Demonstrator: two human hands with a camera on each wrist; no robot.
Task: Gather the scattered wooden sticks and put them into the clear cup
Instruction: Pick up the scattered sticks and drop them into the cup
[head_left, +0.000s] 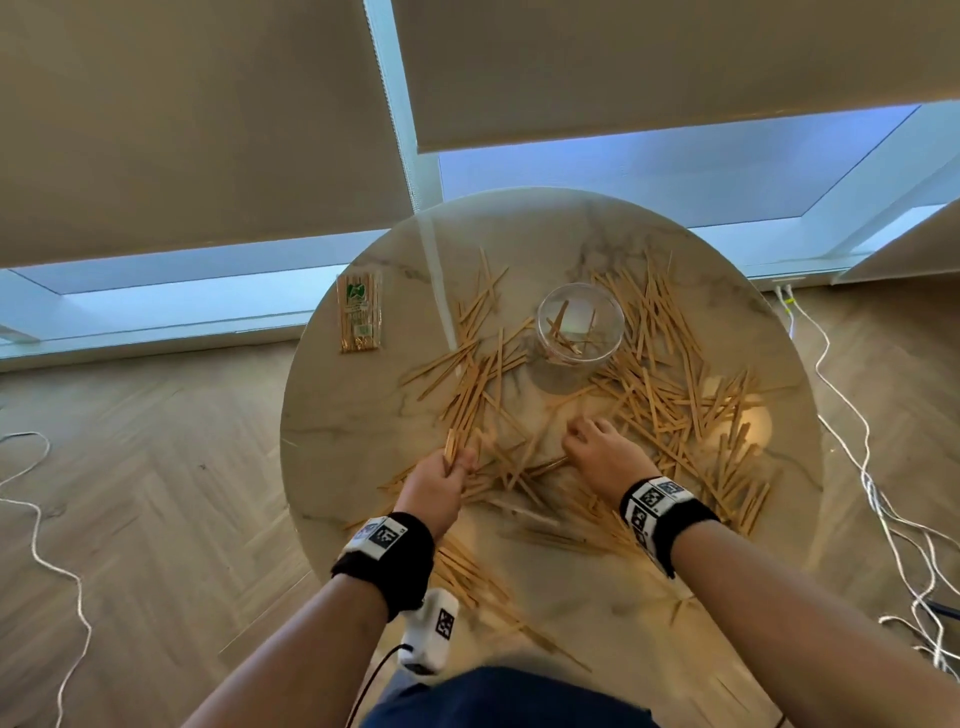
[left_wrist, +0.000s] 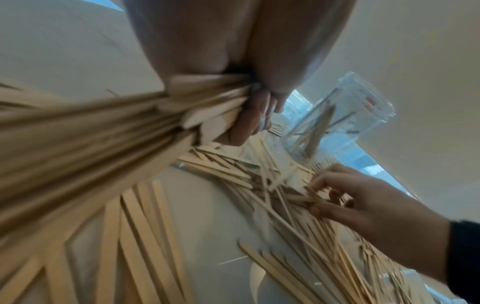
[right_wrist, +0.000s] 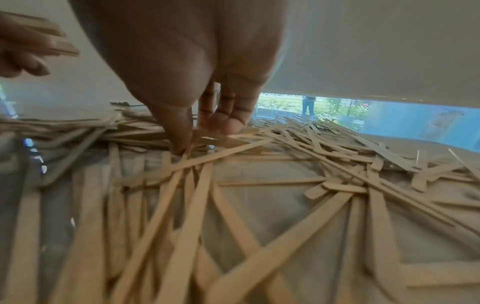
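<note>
Many flat wooden sticks (head_left: 670, 384) lie scattered over the round marble table (head_left: 337, 415). In the table's middle stands the clear cup (head_left: 579, 332), upright, with a few sticks inside; the left wrist view shows the cup (left_wrist: 337, 119) too. My left hand (head_left: 457, 465) grips a bundle of sticks (left_wrist: 103, 133) in its curled fingers (left_wrist: 249, 121), low over the near left part of the pile. My right hand (head_left: 592, 441) is down on the pile in front of the cup. Its thumb and fingertips (right_wrist: 226, 125) pinch a few sticks (left_wrist: 309, 199) that lie on the table.
A wrapped pack of sticks (head_left: 359, 312) lies at the table's far left. A white device (head_left: 431, 634) with a cable hangs below my left wrist. White cables (head_left: 857, 441) trail over the wooden floor on the right, and others (head_left: 36, 545) on the left.
</note>
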